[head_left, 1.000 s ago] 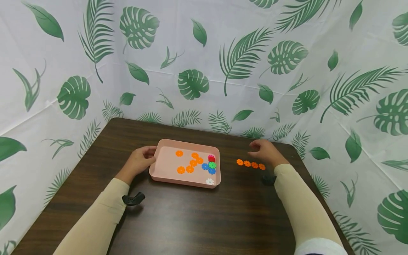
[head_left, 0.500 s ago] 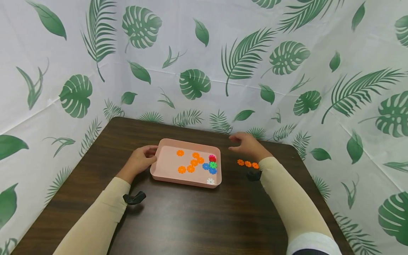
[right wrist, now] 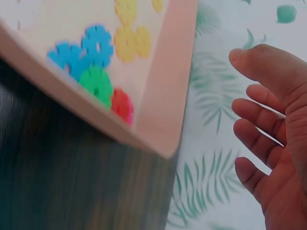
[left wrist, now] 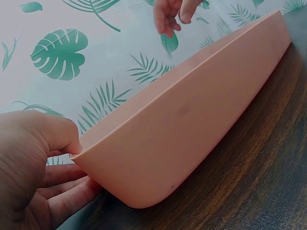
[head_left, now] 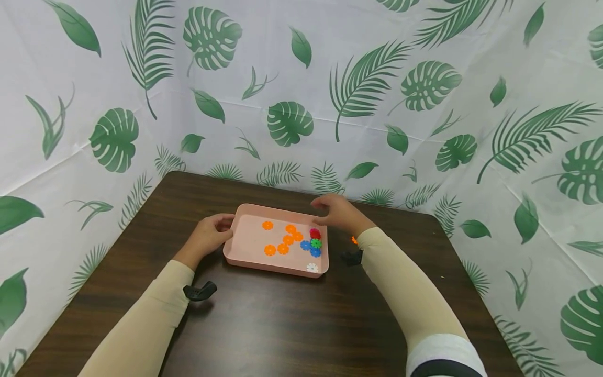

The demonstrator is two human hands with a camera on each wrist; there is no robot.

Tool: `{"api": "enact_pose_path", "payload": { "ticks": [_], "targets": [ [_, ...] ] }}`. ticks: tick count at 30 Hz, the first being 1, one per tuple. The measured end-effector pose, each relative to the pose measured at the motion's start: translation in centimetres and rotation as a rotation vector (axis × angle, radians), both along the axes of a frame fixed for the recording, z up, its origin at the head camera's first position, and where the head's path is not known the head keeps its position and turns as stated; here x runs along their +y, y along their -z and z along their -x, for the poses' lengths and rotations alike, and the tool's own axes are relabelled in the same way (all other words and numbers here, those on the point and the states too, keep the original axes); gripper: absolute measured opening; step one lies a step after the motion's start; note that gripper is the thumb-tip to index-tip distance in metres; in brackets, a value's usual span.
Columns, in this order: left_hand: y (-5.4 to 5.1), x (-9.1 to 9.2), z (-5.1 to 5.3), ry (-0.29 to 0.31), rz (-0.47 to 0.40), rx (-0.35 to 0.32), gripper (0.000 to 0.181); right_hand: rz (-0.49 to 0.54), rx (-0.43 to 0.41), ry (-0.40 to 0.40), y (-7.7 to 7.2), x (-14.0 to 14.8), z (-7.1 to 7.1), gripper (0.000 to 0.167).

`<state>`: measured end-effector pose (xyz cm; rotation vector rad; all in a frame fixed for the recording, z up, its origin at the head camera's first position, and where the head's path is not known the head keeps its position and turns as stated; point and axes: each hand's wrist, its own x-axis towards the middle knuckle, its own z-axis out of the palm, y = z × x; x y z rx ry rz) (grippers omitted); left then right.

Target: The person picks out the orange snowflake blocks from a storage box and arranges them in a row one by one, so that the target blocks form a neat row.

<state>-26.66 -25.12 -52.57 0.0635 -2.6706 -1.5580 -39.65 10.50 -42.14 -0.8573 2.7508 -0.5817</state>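
Behind tray (head_left: 246, 236) and table (head_left: 282, 319), leafy cloth (head_left: 254, 47)

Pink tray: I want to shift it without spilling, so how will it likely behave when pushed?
The pink tray is probably stiff: it shows no sag where the left hand holds one end. It seems unlikely to tip, being low and wide. The flat discs inside might slide, since nothing visible pins them down.

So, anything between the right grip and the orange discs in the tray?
Possibly the far tray wall: the right grip is at its right end, and a low path might catch it. Nothing else visible blocks the orange discs.
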Motion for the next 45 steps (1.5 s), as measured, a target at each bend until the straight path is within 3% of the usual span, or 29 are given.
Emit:
{"api": "enact_pose_path", "payload": {
  "ticks": [7,15,22,26,32,38,45],
  "targets": [
    [-0.1,-0.1,0.0,-0.002,-0.005,-0.001,0.053,0.009,-0.035,-0.054,1.5,-3.3,-0.2,0.044],
    [0.1,-0.2,0.1,0.007,-0.004,0.005,0.053,-0.025,-0.019,-0.252,3.1,-6.5,-0.8,0.036],
    [-0.1,-0.2,0.2,0.003,-0.006,-0.003,0.053,-0.085,-0.113,-0.265,3.5,-8.2,-2.2,0.034],
    [-0.1,-0.2,0.2,0.004,-0.011,0.008,0.053,-0.169,-0.077,-0.321,4.2,-8.9,-2.2,0.031],
    [0.1,-0.3,0.2,0.005,-0.002,0.017,0.052,-0.193,-0.003,-0.440,4.8,-9.5,-2.4,0.026],
    [0.1,-0.3,0.2,0.005,-0.007,0.018,0.053,-0.168,-0.046,-0.453,4.9,-9.8,-3.0,0.021],
    [0.1,-0.2,0.1,0.005,-0.015,0.005,0.053,-0.172,-0.086,-0.474,5.6,-10.1,-3.4,0.027]
  ]
}}
